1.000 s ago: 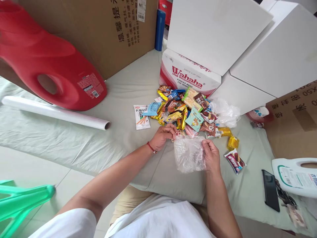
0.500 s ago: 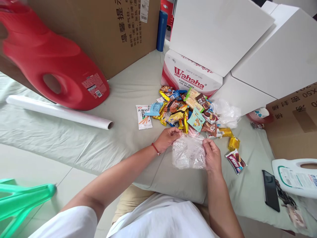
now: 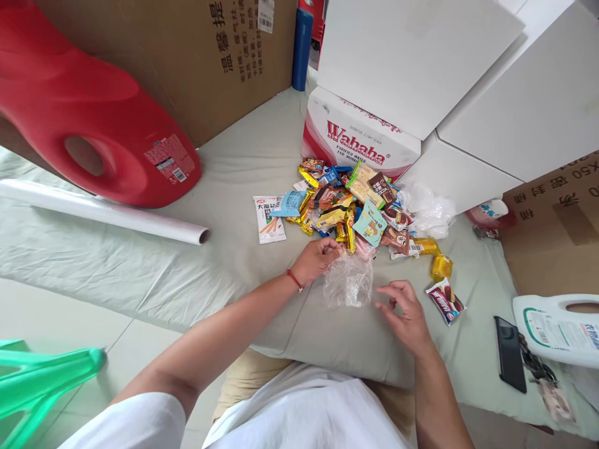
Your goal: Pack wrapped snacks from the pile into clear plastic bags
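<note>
My left hand [image 3: 318,259] is closed, pinching the top edge of a clear plastic bag [image 3: 349,280] that hangs crumpled over the pale sheet. My right hand [image 3: 405,310] hovers just right of the bag with its fingers apart and nothing in it. Right behind both hands lies a heap of wrapped snacks [image 3: 349,209] in yellow, blue, brown and teal packets. One brown-and-white snack packet [image 3: 444,301] lies apart, to the right of my right hand, with a yellow packet [image 3: 440,267] above it.
A Wahaha water carton [image 3: 358,140] and white boxes [image 3: 468,81] stand behind the heap. A red jug [image 3: 88,118], a white roll [image 3: 103,212] and a brown carton [image 3: 219,56] are at left. A phone [image 3: 510,354], a white jug [image 3: 556,327] and a green stool [image 3: 42,380] lie nearby.
My right hand has let go of the clear bag and dropped back toward me. The bag, stretched between both hands before, now hangs bunched from my left hand alone.
</note>
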`<state>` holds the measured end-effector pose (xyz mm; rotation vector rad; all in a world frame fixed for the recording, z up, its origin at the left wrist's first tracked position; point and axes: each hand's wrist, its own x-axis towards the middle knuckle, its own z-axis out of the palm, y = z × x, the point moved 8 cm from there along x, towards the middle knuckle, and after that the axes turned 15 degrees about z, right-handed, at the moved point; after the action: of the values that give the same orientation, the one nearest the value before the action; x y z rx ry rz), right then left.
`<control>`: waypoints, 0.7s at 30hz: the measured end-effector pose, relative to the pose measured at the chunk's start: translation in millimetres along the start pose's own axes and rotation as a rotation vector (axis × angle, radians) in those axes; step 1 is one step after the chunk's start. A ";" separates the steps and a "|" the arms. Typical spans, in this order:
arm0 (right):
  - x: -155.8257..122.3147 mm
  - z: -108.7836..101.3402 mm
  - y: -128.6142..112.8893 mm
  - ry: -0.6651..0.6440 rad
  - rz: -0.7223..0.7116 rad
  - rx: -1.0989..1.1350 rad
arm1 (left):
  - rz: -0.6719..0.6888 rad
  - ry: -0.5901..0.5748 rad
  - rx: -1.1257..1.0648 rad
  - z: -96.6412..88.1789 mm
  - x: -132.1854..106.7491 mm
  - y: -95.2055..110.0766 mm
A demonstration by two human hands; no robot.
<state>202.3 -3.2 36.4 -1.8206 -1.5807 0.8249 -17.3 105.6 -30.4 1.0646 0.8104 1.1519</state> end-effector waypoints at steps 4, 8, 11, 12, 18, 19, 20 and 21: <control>1.7 28.7 7.0 -0.124 -0.093 -0.121 | -0.012 -0.006 -0.010 -0.3 -0.3 -2.7; 8.4 34.6 6.6 -0.117 -0.026 -0.060 | -0.021 0.045 -0.065 -4.9 1.5 -3.4; 5.3 25.7 6.9 -0.061 0.171 0.124 | -0.004 0.111 -0.099 -10.0 3.1 1.8; 2.5 22.8 7.5 -0.038 0.247 0.203 | 0.010 0.150 -0.092 -13.1 2.3 5.1; -12.8 19.0 -3.9 0.038 0.505 0.542 | 0.190 0.431 0.174 -32.0 -45.8 41.2; -13.6 20.3 -7.3 0.034 0.526 0.564 | 0.219 0.404 0.228 -27.4 -58.5 47.3; -14.3 22.2 -10.5 0.024 0.548 0.582 | 0.242 0.335 0.269 -18.6 -70.2 51.6; -14.9 25.4 -13.4 0.000 0.572 0.597 | 0.267 0.219 0.287 -5.0 -80.5 54.5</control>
<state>172.8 -15.5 31.6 -1.8016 -0.6733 1.3711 -58.1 31.8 18.2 1.3287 1.0517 1.4251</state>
